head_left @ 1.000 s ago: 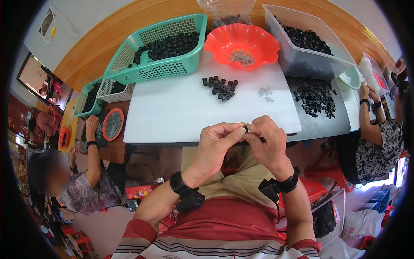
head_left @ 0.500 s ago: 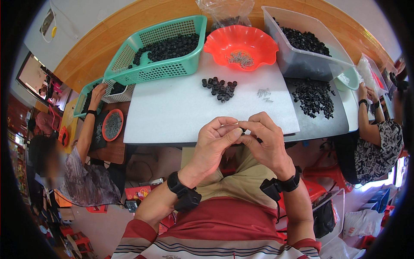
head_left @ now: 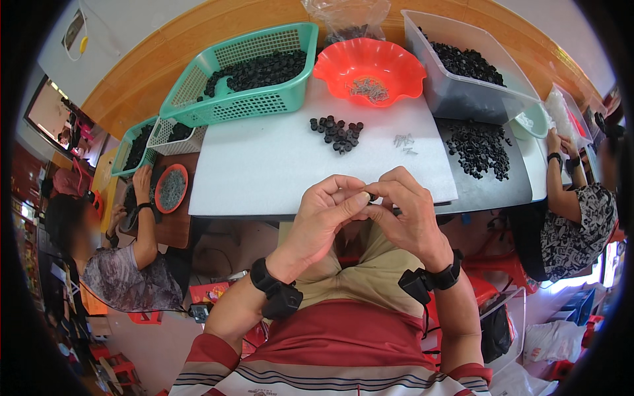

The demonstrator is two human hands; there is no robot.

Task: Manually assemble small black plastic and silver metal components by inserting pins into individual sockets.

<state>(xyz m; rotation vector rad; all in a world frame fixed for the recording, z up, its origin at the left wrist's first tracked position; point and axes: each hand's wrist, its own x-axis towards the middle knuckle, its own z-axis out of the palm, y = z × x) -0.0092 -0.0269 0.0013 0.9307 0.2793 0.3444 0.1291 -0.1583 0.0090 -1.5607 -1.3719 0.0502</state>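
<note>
My left hand (head_left: 328,210) and my right hand (head_left: 407,212) meet over the near edge of the white foam sheet (head_left: 257,171). Both are closed in a pinch. Between their fingertips a small black part (head_left: 372,197) shows, mostly covered by the fingers. On the sheet ahead lies a cluster of small black round parts (head_left: 340,135). To their right is a little group of thin, pale metal pieces (head_left: 405,142), too small to name exactly.
At the back stand a green basket (head_left: 254,103) of black parts, a red scalloped bowl (head_left: 330,66) with metal pieces and a clear bin (head_left: 462,102). Loose black parts (head_left: 479,148) cover a dark mat at right. Co-workers (head_left: 135,264) (head_left: 574,218) sit on both sides.
My hands stay together around the black part, with only a slight shift. The left co-worker's hand has come back from the basket toward the small round tray.
</note>
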